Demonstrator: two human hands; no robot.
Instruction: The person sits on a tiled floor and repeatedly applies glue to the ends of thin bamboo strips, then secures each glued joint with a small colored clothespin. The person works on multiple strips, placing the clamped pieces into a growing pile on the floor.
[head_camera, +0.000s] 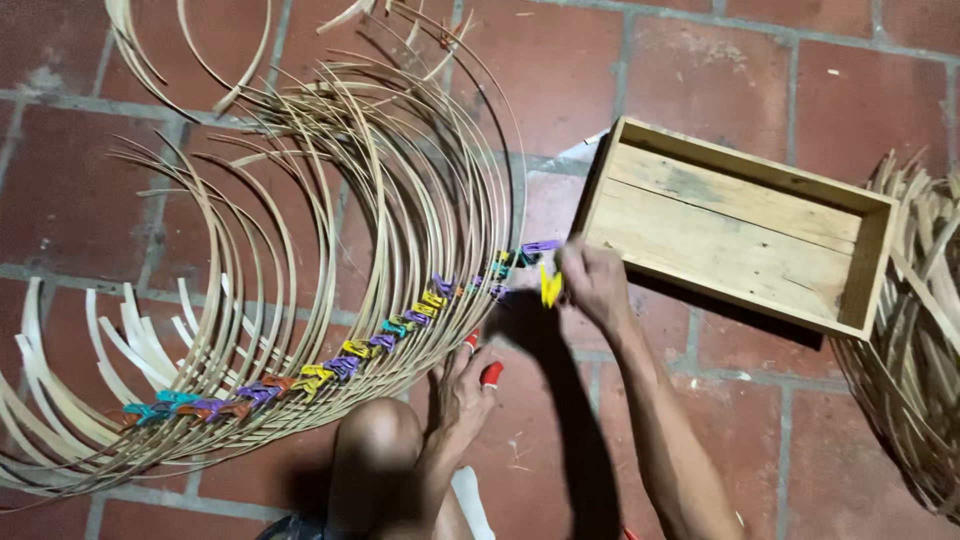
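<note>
Right hand (590, 285) pinches a yellow clothespin (550, 287) between thumb and fingertips — fingers closed on it, peg pointing left toward the fan of bamboo strips (400, 180). The peg sits just right of the top end of the row of coloured clothespins (340, 365), near the purple one (540, 247) at the top of that row, and just beside the near-left corner of the wooden box (735, 225).

Left hand (465, 385) rests lower, fingers spread and pointing up, fingertips touching the inner edge of the curved strips near the middle of the peg row. Nails are red. Nothing gripped that I can see — hand is open, pressing or steadying only.

Strips are thin, pale, bent into nested arcs lying flat on the red tile floor (700, 60), clipped together along a diagonal line by the pegs: teal, orange, purple, yellow, running from lower left up to the right hand.

Box is shallow, unpainted, open side up, lying at a tilt right of the strips. Woven bamboo piece (915, 360) at the right edge, partly out of frame. Person's knee (375, 430) is at bottom centre, under the left hand.
</note>
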